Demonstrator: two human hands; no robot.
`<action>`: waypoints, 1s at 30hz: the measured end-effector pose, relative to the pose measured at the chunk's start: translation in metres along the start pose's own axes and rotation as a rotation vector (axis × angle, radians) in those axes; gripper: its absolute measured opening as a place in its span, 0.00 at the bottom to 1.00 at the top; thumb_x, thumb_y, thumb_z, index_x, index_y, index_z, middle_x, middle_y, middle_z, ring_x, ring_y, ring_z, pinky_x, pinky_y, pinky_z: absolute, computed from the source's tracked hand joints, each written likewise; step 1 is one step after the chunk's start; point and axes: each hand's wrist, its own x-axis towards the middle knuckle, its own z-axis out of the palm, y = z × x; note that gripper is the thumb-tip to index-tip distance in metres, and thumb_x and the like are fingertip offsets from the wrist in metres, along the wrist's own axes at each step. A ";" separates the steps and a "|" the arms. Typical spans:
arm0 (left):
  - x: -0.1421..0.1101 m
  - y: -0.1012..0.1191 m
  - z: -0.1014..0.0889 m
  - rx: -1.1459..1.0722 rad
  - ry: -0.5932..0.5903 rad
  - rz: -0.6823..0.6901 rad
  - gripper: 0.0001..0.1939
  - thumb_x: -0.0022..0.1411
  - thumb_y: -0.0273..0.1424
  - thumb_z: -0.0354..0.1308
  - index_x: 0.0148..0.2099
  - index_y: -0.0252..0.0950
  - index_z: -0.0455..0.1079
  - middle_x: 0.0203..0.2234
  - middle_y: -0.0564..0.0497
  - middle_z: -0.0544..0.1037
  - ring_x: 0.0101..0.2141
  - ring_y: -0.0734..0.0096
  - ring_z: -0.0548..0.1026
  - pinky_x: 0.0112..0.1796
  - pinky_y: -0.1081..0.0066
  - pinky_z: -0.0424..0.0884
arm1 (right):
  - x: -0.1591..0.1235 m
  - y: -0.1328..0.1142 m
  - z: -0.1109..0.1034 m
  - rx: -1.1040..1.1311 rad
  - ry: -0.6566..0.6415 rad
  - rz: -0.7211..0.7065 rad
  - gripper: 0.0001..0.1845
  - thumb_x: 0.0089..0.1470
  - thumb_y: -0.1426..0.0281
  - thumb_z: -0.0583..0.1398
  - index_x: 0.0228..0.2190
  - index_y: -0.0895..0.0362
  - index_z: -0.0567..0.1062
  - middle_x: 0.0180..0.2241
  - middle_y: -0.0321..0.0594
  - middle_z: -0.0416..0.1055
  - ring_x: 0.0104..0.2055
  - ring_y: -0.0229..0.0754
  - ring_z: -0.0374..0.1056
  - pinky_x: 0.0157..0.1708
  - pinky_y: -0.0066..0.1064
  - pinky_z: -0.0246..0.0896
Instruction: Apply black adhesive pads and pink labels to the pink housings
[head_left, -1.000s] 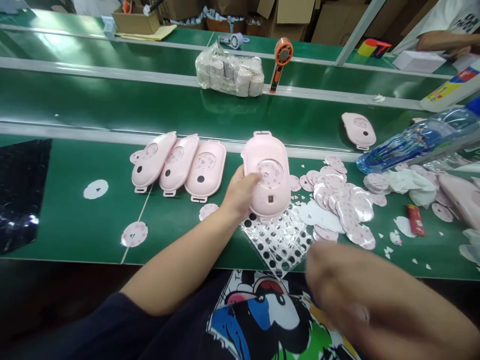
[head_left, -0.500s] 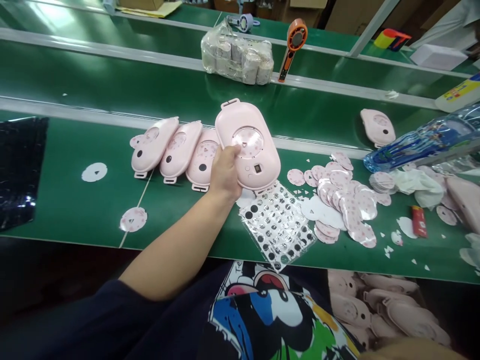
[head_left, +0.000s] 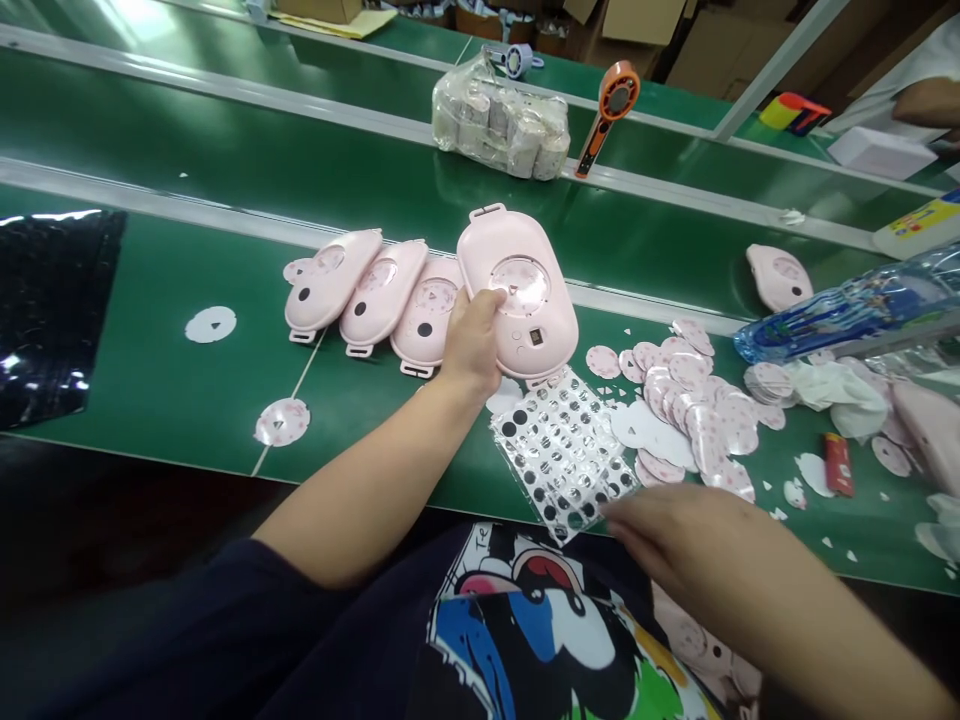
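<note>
My left hand [head_left: 474, 345] grips a pink plastic housing [head_left: 551, 250] by its left side, thumb on the front near a round patterned sticker [head_left: 529, 285]. Below that sticker, the housing shows a small square recess with a dark part inside. Three similar pink housings [head_left: 331, 280] lean in a row to the left, each with a black dot. My right hand [head_left: 664, 525] is at the lower right corner of a sheet of black round stickers [head_left: 562, 450]. It is blurred, and I cannot make out whether its fingers hold anything.
Loose round pink stickers [head_left: 701, 400] are heaped on the green bench [head_left: 187, 400]. Farther right lie a blue-printed plastic packet [head_left: 855, 295], a red lighter-like piece [head_left: 838, 465] and another housing [head_left: 780, 278]. An orange handheld fan [head_left: 609, 110] stands behind, beside a wrapped bundle [head_left: 502, 120]. A person's arm shows top right.
My right hand has come in from the lower right to the black sticker sheet. My left hand still holds the housing in much the same place; the view has shifted slightly.
</note>
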 end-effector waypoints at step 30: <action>-0.001 0.003 0.002 -0.019 0.019 0.057 0.12 0.48 0.29 0.58 0.38 0.36 0.65 0.26 0.55 0.73 0.30 0.68 0.75 0.37 0.67 0.72 | 0.079 -0.015 0.037 0.512 0.015 -0.162 0.08 0.47 0.80 0.55 0.24 0.55 0.62 0.33 0.39 0.65 0.37 0.41 0.63 0.39 0.34 0.59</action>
